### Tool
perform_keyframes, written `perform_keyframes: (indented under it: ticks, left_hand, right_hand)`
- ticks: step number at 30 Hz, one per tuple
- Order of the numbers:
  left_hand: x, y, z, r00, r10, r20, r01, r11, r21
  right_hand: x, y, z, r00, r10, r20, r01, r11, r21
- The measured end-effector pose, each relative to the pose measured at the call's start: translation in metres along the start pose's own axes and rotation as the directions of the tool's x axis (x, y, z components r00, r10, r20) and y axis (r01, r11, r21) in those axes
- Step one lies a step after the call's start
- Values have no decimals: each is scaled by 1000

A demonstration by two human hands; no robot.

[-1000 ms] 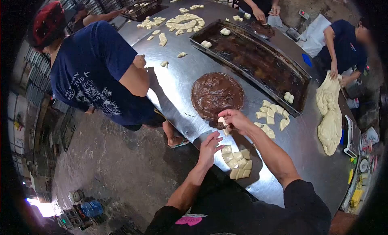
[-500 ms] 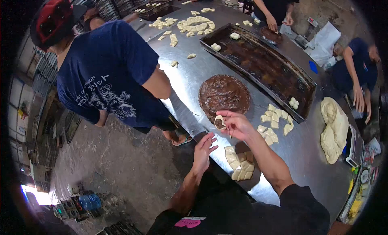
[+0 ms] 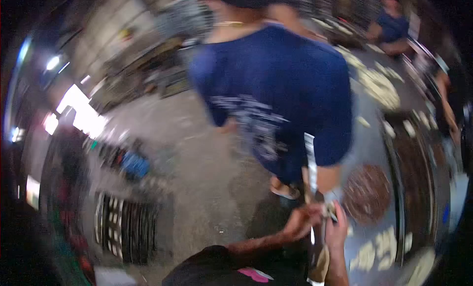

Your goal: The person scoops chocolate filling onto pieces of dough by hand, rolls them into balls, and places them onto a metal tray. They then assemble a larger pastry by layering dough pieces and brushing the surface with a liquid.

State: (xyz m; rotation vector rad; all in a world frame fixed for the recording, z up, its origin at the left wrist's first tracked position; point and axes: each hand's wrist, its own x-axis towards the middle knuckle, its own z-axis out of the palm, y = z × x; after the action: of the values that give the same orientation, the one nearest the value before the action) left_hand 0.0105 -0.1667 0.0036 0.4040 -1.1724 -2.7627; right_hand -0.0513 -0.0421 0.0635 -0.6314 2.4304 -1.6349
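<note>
Both my hands meet near the table's edge around a small piece of dough (image 3: 329,210), pale with a dark spot on it. My right hand (image 3: 337,232) is closed on it from the right. My left hand (image 3: 301,221) comes in from the left, its fingers pinched at the same piece; motion blur softens their outline. Just beyond, to the right, a round mound of brown filling (image 3: 367,193) lies on the metal table (image 3: 358,150). Flat cut pieces of dough (image 3: 378,249) lie nearer to me on the table.
A person in a navy T-shirt (image 3: 281,89) stands close in front, back turned. A long dark baking tray (image 3: 414,187) lies right of the filling. More dough pieces (image 3: 377,86) are farther up the table. Stacked trays (image 3: 128,229) and a blue water jug (image 3: 134,164) are on the floor at left.
The view has swung to the left, so the table now sits at the right. My hands, apart before, have come together at the piece of dough.
</note>
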Motion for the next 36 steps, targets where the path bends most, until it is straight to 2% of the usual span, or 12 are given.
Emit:
perform_keyframes:
  ticks: [1,3,7,8,12,14,17,19,21,29,33,36]
  left_hand:
    - [-10,9,4,998,31,-61,-8,942,335]
    - [-19,19,-14,914,387,122,-309,468,828]
    - [-45,40,-29,885,432,173,-429,615,662]
    - [-54,42,-32,975,195,107,-222,846,484]
    - [-87,33,-35,991,71,109,-100,954,281]
    - [-98,23,-35,995,-60,77,63,997,-42]
    - [-118,8,-35,999,50,-17,-47,987,153]
    - [-132,-6,-33,990,135,-34,-135,991,-9]
    - [-153,18,-9,991,-54,-125,59,997,41]
    - [-155,-3,24,976,-75,204,52,992,116]
    - [-134,-12,35,944,-231,235,216,972,88]
    - [-118,-21,42,958,-164,236,160,986,38]
  right_hand:
    - [-4,15,8,995,-99,21,101,979,-179]
    - [-19,34,23,996,-41,74,49,993,-103]
    - [-28,11,31,975,-77,208,71,997,38]
    - [-30,4,34,967,-134,218,137,991,1]
    - [-49,-13,40,953,-220,210,227,974,-6]
    - [-63,-1,37,950,-231,209,228,973,38]
    - [-89,-8,34,971,-198,131,199,980,10]
    - [-108,-26,27,915,-395,84,396,918,12]
    - [-124,-48,11,825,-558,91,563,799,-212]
    - [-156,-52,-38,915,-403,16,379,848,-371]
    - [-152,-25,-51,928,-373,5,349,866,-359]
    - [-150,-28,-51,869,-464,-171,337,808,-483]
